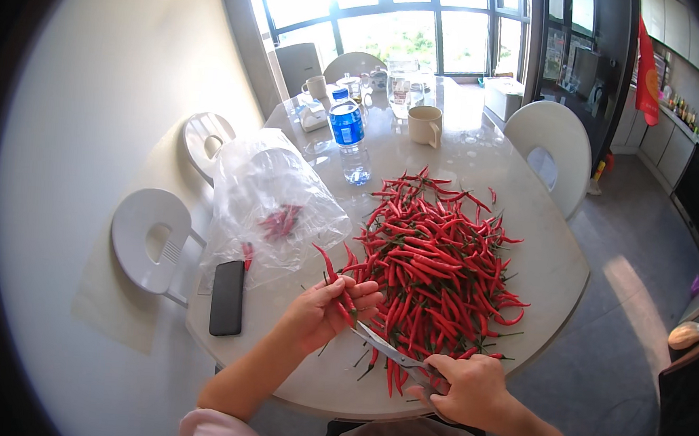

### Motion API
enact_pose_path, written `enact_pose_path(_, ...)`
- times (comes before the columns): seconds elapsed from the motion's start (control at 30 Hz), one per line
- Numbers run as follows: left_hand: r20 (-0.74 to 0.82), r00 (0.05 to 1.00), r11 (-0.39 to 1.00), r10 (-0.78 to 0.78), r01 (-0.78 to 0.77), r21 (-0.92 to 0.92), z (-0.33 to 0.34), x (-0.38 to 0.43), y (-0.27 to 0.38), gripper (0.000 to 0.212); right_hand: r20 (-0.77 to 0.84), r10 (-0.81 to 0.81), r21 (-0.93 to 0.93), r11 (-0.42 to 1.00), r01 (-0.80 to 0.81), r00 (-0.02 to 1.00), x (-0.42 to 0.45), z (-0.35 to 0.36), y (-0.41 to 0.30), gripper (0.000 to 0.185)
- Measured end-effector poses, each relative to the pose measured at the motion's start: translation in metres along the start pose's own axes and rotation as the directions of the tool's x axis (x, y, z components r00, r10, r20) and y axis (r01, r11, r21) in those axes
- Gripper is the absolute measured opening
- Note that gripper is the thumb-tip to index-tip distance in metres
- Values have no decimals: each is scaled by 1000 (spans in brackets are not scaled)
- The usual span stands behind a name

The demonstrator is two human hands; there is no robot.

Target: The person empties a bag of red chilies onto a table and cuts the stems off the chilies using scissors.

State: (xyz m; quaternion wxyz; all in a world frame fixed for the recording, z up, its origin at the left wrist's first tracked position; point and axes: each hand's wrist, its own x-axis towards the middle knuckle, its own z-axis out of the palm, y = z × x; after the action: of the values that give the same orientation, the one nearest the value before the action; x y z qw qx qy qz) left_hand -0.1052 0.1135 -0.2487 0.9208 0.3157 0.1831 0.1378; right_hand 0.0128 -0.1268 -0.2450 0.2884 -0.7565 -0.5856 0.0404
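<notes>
Red chili peppers (333, 273) lie across the palm of my left hand (324, 313), pinched under its thumb, palm turned up. My right hand (468, 384) grips a pair of metal scissors (390, 349), whose handles are partly hidden by the fingers. The blade tips point left, close to the lower end of the held chilies. Just beyond both hands, a large heap of red chilies with green stems (437, 260) covers the right part of the table. A few cut stems (365, 372) lie on the tabletop below my left hand.
Left of the heap stands a clear plastic bag (277, 213) with some chilies inside. A black phone (227, 298) rests near the table's (539, 292) left edge. Farther back are a water bottle (348, 134), a beige mug (424, 126) and a glass pitcher (402, 91). White chairs (148, 240) surround the table.
</notes>
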Motion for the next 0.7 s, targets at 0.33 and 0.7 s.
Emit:
enact_pose_path(0.33, -49, 986, 974, 157, -163, -159, 12, -7, -19, 22, -150, 6, -154, 988, -30, 989, -2, 0, -5, 39)
enact_pose_path(0.7, -101, 987, 982, 122, -136, -135, 16, -16, -26, 22, -230, -41, -242, 970, -16, 972, 12, 12, -15, 45)
